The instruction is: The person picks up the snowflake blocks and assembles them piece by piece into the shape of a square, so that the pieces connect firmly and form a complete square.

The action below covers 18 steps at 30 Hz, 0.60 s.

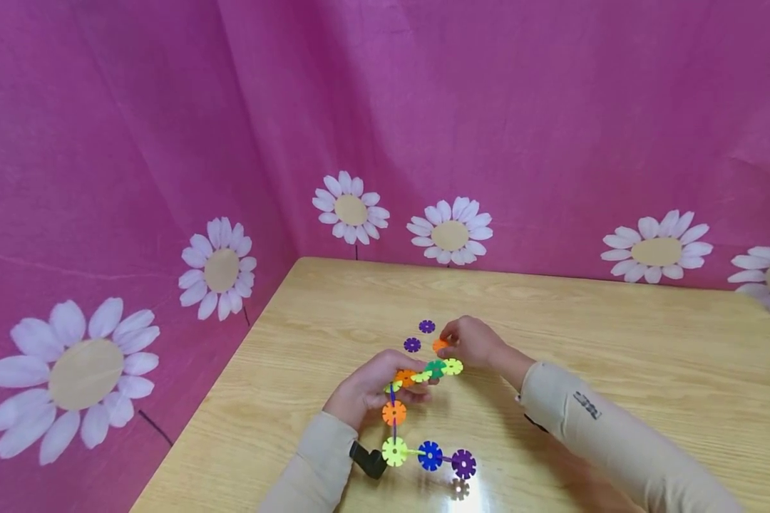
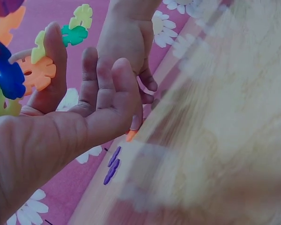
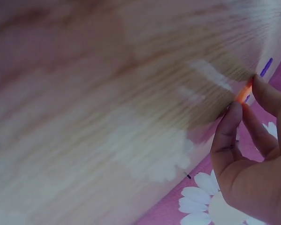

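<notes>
My left hand [image 1: 362, 381] holds a chain of slotted flower-shaped plastic discs [image 1: 388, 450] joined edge to edge, in yellow, orange, green, blue and purple. Thumb and fingers pinch it near an orange disc [image 2: 45, 75], while the other fingers extend loosely. One end, yellow beside green, points toward my right hand; the rest hangs down and bends right to a purple disc [image 1: 470, 464]. With thumb and fingertips, my right hand [image 1: 478, 343] grips a loose orange disc [image 3: 243, 94] at the tabletop. Just left of it lie two purple discs [image 1: 408, 345].
The wooden table [image 1: 603, 356] reaches back to a pink cloth [image 1: 520, 128] printed with white daisies, which also stands along the left side. A black strap piece [image 1: 368, 460] sits at the left wrist. A reflection of the chain's purple end shows on the tabletop.
</notes>
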{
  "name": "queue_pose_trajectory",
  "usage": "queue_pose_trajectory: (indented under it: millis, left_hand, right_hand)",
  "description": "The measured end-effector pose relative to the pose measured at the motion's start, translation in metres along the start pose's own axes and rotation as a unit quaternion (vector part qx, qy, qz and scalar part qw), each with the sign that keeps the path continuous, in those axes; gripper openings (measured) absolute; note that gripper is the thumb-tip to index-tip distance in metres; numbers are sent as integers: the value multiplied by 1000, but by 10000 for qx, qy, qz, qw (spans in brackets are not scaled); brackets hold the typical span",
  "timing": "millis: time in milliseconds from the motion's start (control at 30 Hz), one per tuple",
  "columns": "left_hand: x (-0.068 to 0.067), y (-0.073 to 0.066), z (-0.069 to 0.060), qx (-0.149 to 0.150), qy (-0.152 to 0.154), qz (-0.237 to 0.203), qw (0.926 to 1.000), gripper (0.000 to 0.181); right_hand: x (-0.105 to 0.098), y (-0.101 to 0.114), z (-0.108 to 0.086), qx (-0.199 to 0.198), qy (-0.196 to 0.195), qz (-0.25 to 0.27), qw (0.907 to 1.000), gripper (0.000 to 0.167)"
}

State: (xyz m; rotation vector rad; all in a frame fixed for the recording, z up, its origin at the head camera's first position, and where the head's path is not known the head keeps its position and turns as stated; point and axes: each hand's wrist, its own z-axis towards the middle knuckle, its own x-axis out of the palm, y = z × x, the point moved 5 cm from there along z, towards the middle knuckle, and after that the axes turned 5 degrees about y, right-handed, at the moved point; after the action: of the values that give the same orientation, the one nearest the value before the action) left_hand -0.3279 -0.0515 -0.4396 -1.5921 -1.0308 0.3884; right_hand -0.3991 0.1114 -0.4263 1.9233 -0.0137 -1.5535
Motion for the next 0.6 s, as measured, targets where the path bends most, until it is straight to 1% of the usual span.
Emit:
queue_pose_trajectory:
  millis: [100,167,233,367,467,533,600]
  left_hand:
    - [3,1,3,-40,31,-15,10000,32]
    - [4,3,4,-52,31,-21,10000,32]
    - [5,4,6,-53,34,-1,10000,32]
    - [5,5,8,-70,24,36,10000,35]
    - [7,5,9,-104,21,64,9999,36]
    - [7,4,9,-105,12,92,9999,36]
    - [8,3,9,-84,18,162,9998,37]
  right_hand:
    - [-2,-5,-5,213,-124,212,9995,31]
    - [-5,-7,-9,360,-196,451,9981,28]
    - [-7,-9,-15,395,-313,598,9969,22]
    - [-15,-10,-30,329,-600,783,9946,13]
    - [-22,-13,-46,240,-835,913,9920,12]
    - [-24,-15,-58,178,-943,1151,9887,14]
    - [-27,-15,-70,182,-1034,1528,9827,16]
